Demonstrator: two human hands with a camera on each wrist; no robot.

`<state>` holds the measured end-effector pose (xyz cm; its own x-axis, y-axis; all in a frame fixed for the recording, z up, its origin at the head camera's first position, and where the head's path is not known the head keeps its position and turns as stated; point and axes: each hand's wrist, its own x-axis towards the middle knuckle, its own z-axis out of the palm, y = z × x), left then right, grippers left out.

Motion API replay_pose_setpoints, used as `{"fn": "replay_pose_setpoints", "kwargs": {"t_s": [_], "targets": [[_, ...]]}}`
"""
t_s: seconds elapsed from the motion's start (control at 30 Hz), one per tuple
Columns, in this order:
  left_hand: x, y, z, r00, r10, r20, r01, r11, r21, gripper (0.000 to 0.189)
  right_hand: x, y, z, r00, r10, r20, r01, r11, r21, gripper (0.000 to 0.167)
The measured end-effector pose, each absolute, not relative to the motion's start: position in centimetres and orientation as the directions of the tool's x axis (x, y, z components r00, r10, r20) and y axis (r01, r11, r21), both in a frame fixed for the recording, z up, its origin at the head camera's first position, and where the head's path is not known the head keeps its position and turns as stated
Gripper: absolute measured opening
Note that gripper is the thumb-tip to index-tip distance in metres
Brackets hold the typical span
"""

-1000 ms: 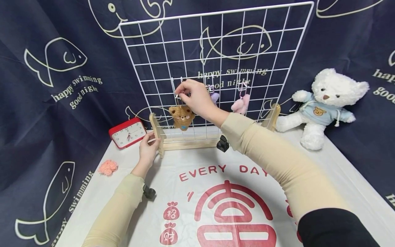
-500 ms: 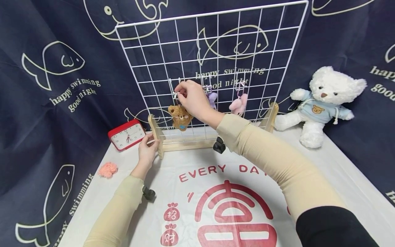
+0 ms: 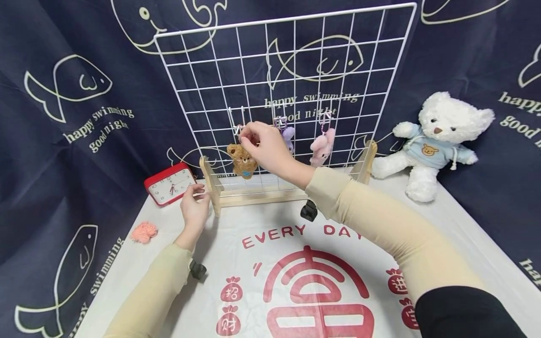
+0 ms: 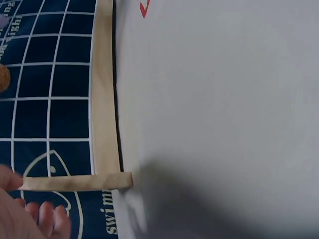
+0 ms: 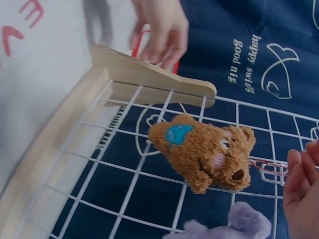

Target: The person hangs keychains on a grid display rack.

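Observation:
A brown plush bear keychain (image 3: 241,162) hangs by a reddish cord from a white hook (image 5: 274,173) on the white wire grid rack (image 3: 249,89). Beside that hook is my right hand (image 3: 268,146), its fingers loosely bent. In the right wrist view, the fingertips (image 5: 295,172) stand just right of the hook and cord, with nothing seen held between them. My left hand (image 3: 196,206) is beside the rack's left wooden foot (image 3: 211,185), fingers loose and spread. The left wrist view shows its thumb near the foot's end (image 4: 79,182).
Purple (image 3: 288,137) and pink (image 3: 323,147) plush keychains hang further right on the rack. A red clock (image 3: 170,184) and a coral yarn bundle (image 3: 144,232) lie at left. A white teddy bear (image 3: 435,136) sits at right on the white printed cloth (image 3: 236,225).
My right hand has let go at the hook and drawn slightly right and down, leaving the bear keychain hanging. My left hand has come off the wooden foot, moving a little left.

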<state>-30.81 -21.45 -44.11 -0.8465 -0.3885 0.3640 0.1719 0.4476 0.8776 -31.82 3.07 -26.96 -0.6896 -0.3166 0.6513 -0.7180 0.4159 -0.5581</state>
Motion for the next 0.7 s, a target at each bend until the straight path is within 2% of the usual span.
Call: {"fn": "replay_pose_setpoints", "kwargs": {"t_s": [0.1,0.23,0.37,0.53,0.7], "targets": [[-30.3,-21.3,-43.8,-0.795,-0.411,0.447,0.232,0.474,0.849,0.021,-31.3,3.6,-27.6,-0.687,-0.343,0.641,-0.724,0.397,-0.564,0.01],[-29.6,-21.1,-43.3,-0.777,-0.374,0.506,0.293,0.497,0.817,0.016,-30.7,4.3,-28.5,-0.68,-0.375,0.629,-0.733,0.375,-0.568,0.012],[-29.0,-20.6,-43.0,-0.813,-0.271,0.516,0.328,0.519,0.79,0.018,-30.1,5.1,-29.8,-0.679,-0.399,0.616,-0.734,0.357,-0.577,0.012],[-28.2,-19.7,-42.7,-0.882,-0.084,0.463,0.346,0.551,0.759,0.026,-29.5,6.4,-31.7,-0.687,-0.407,0.603,-0.727,0.375,-0.575,0.013],[-27.8,-19.1,-42.8,-0.885,0.086,0.458,0.412,0.603,0.683,0.036,-29.0,7.8,-33.8,-0.697,-0.406,0.591,-0.717,0.404,-0.568,0.012]]}}
